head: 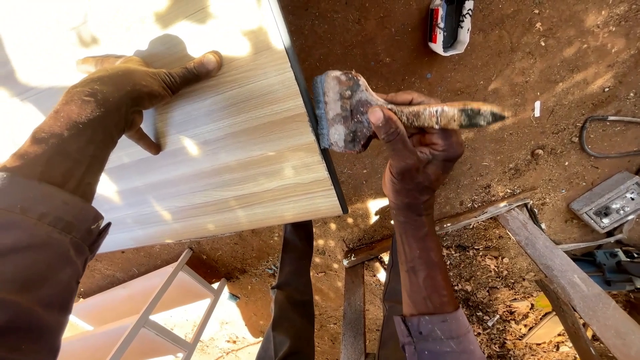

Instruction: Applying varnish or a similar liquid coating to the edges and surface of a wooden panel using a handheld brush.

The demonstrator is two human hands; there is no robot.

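Edge-coating step: right hand [417, 157] fingers grip the worn brush [373, 113] at the panel [227, 140] edge; left hand [127, 93], fingers spread, steadies it; next stroke needs steady contact.

The left hand [113, 100] lies on the board [233, 153] near its left side; the brush [347, 110], in the right hand [417, 150], touches the board's right edge above the ground [413, 40].

**Surroundings on the work site**

You have bare red-brown soil [413, 40] underfoot. A shoe [450, 23] lies at top. A grey cable [600, 137] loops at right, above a grey metal box [610, 200]. A weathered timber beam [567, 280] crosses lower right; a white frame [160, 313] stands lower left.
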